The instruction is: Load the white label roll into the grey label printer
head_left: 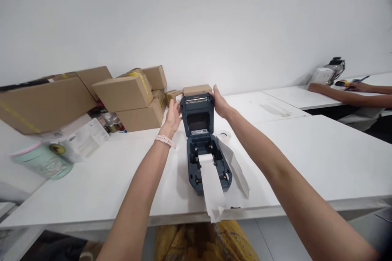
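Printer [202, 145] near front edge of table [269, 179] looks rigid, heavyish; lid [198, 119] best swung by its sides, where left hand [173, 116] and right hand [221, 104] sit uncurled.

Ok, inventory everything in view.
Printer: 1, dark blue, centre, lid up
Paper strip: 1, white, out of printer's front
Loose strip: 1, white, right of printer
Paper roll: 1, white, right of printer
Tables: several, white, across view
Cardboard boxes: several, brown, back left and centre
White package: 1, left
Container: 1, mint and pink, far left
Fabric: unclear, yellow, below table
Wall: 1, white, behind
Co-worker's hands: 2, far right
Device: 1, yellow, far right
Pen: 1, blue, far right
Wristband: 1, pink, left wrist
Left fingers: some, lid's left
Right fingers: some, lid's right
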Motion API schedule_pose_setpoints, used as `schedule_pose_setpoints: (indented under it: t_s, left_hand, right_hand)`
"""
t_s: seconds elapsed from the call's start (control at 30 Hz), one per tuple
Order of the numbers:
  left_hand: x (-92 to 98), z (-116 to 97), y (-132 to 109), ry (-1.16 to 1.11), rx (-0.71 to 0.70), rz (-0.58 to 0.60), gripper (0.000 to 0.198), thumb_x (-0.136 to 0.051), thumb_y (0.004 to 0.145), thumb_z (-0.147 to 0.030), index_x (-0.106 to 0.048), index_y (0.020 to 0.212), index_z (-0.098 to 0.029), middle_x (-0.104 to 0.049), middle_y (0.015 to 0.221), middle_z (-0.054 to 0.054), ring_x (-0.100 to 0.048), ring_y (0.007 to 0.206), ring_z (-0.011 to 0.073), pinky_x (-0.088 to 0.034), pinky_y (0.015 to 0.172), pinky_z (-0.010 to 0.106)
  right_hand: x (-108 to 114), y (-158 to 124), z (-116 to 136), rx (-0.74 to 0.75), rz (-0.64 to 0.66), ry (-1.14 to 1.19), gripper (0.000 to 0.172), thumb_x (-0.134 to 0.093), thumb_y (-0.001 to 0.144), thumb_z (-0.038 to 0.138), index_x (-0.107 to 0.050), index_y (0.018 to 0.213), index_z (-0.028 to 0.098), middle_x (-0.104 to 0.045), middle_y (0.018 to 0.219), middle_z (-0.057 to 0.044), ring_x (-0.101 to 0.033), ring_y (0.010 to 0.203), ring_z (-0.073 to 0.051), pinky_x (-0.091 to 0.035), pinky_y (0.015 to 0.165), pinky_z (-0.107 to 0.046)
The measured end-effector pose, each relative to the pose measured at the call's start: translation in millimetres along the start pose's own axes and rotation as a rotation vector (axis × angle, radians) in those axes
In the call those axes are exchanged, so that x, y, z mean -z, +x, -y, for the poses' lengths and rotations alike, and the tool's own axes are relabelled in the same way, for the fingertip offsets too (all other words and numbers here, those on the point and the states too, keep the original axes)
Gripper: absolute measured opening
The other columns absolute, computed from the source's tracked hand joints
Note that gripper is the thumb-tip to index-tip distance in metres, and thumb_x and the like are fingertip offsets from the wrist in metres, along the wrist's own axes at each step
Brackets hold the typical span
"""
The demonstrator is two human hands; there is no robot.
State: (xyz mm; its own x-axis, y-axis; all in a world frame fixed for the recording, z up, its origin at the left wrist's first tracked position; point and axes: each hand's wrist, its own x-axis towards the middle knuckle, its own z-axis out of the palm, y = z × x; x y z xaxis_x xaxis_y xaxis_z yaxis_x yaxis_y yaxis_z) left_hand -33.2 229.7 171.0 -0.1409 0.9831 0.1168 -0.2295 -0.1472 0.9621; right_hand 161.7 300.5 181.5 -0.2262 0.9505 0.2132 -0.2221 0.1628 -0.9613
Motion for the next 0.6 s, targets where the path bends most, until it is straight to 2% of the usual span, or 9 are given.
schedule_pose_setpoints:
  t_s: [0.07,0.13,0.23,0.3,0.37,0.43,0.53,0.6]
  left_hand:
    - [-5.2,3,-11,0.0,-0.061,0.02,0.066,-0.027,0.106,-0.067,-0.068,0.133,-0.022,-0.073,0.142,0.009,-0.059,0.143,0.0273,-0.046,0.119,0.044]
    - [-5.4,9,-35,0.043,-0.159,0.007,0.065,-0.028,0.106,-0.067,-0.069,0.131,-0.023,-0.075,0.138,0.006,-0.064,0.136,0.0255,-0.048,0.116,0.042]
    - [1.1,26,-82,0.181,-0.27,0.067,0.07,-0.024,0.105,-0.069,-0.073,0.122,-0.022,-0.076,0.136,0.007,-0.067,0.131,0.0266,-0.049,0.115,0.045]
    - [4.8,41,-111,0.291,-0.304,0.1,0.071,-0.024,0.105,-0.069,-0.076,0.114,-0.022,-0.078,0.131,0.008,-0.066,0.131,0.0277,-0.046,0.118,0.047]
    - [4.6,57,-131,0.418,-0.346,0.104,0.067,-0.027,0.107,-0.065,-0.079,0.104,-0.021,-0.081,0.12,0.009,-0.068,0.126,0.0279,-0.044,0.119,0.047]
    - [0.0,71,-142,0.507,-0.353,0.064,0.062,-0.032,0.108,-0.06,-0.077,0.092,-0.02,-0.082,0.104,0.01,-0.072,0.11,0.0269,-0.048,0.111,0.046]
    - [-9.6,83,-146,0.609,-0.354,-0.005,0.052,-0.038,0.107,-0.049,-0.069,0.077,-0.021,-0.078,0.088,0.008,-0.072,0.089,0.0238,-0.054,0.095,0.042]
    - [-14.1,85,-145,0.732,-0.387,-0.03,0.047,-0.038,0.107,-0.043,-0.064,0.074,-0.022,-0.077,0.086,0.006,-0.07,0.087,0.0227,-0.053,0.09,0.039]
  right_hand:
    - [-5,-17,0,-0.029,0.064,0.093,0.087,-0.018,0.102,0.081,-0.072,0.128,0.019,-0.081,0.123,-0.01,-0.067,0.132,-0.028,-0.044,0.123,-0.046]
    - [-2,-43,-4,-0.007,0.102,0.147,0.09,-0.02,0.099,0.085,-0.077,0.118,0.017,-0.084,0.111,-0.01,-0.074,0.118,-0.028,-0.051,0.114,-0.043]
    - [8,-90,-16,0.038,0.153,0.142,0.091,-0.025,0.093,0.091,-0.079,0.108,0.019,-0.084,0.108,-0.01,-0.076,0.106,-0.027,-0.057,0.101,-0.041]
    - [12,-118,-28,0.046,0.186,0.056,0.09,-0.025,0.094,0.09,-0.08,0.106,0.019,-0.084,0.103,-0.01,-0.077,0.102,-0.027,-0.058,0.098,-0.042]
    - [11,-140,-42,0.089,0.191,-0.125,0.082,-0.029,0.099,0.083,-0.079,0.106,0.019,-0.083,0.1,-0.01,-0.076,0.101,-0.026,-0.057,0.099,-0.044]
    - [4,-153,-56,0.237,0.175,-0.394,0.066,-0.036,0.106,0.069,-0.078,0.111,0.019,-0.082,0.107,-0.01,-0.074,0.105,-0.026,-0.054,0.104,-0.046]
    - [-6,-158,-72,0.522,0.18,-0.839,0.044,-0.038,0.111,0.043,-0.072,0.128,0.02,-0.076,0.13,-0.011,-0.066,0.121,-0.026,-0.049,0.111,-0.048]
    - [-11,-157,-77,0.603,0.173,-1.047,0.041,-0.037,0.112,0.033,-0.068,0.135,0.019,-0.072,0.138,-0.012,-0.061,0.128,-0.027,-0.048,0.113,-0.048]
